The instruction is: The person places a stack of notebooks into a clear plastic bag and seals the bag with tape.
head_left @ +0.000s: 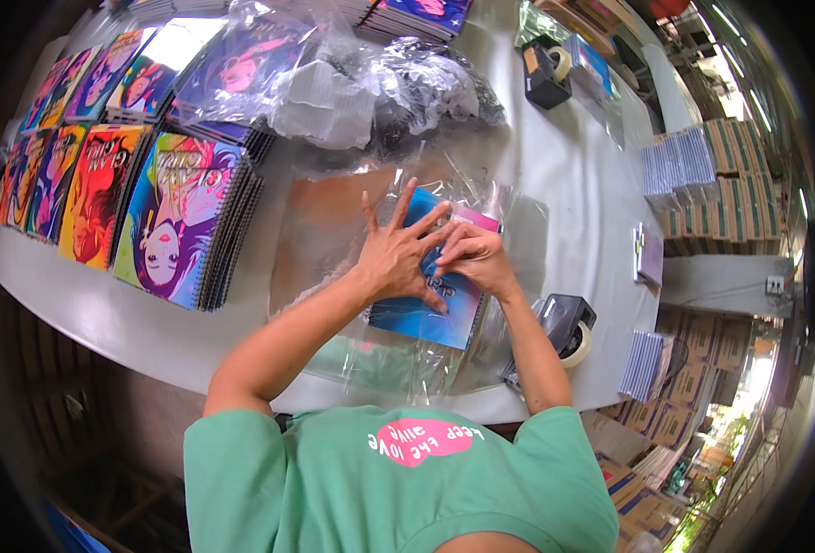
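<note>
A blue notebook (426, 321) with a pink patch near its top right lies in front of me, with clear plastic film (418, 373) around it. Across its cover my left hand (396, 258) is spread flat, fingers wide apart. My right hand (481, 262) is on the right part of the cover, its fingers pinched together close to the left fingers. What sits in that pinch, perhaps an edge of film, is too small to make out. Both hands hide the middle of the cover.
Spiral notebook stacks (180, 221) stand at the left. Crumpled plastic (334, 97) is heaped beyond my hands. One tape dispenser (564, 323) sits beside my right forearm, another (547, 72) at the far right. Wrapped stacks (679, 169) and cartons (748, 184) lie past the table's right edge.
</note>
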{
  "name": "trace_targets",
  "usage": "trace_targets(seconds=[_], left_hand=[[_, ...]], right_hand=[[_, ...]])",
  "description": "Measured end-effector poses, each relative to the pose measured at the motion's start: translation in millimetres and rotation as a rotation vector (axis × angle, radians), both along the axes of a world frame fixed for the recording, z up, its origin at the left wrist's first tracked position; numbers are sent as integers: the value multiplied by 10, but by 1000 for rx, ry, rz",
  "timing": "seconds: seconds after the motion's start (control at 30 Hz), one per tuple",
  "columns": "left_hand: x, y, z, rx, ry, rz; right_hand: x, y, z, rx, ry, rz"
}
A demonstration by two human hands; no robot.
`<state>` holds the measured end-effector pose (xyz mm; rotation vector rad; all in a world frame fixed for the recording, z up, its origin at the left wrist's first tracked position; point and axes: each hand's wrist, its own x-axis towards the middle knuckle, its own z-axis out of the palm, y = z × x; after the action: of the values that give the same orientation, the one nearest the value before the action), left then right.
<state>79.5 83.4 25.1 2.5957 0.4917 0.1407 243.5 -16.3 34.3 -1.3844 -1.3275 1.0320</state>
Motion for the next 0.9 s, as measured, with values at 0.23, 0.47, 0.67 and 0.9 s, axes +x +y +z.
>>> trace_targets(seconds=[0.23, 0.47, 0.67, 0.9], left_hand=[[-99, 152, -219, -711, -498, 70], [58, 313, -558, -475, -473, -2], [15, 488, -163, -354, -112, -199], [-85, 436, 41, -260, -111, -113]], right_hand=[[-433, 43, 190, 74, -754, -107], [-495, 121, 254, -17, -923, -230], [-875, -337, 34, -185, -921, -328], [-1741, -1848, 292, 86, -422, -841]])
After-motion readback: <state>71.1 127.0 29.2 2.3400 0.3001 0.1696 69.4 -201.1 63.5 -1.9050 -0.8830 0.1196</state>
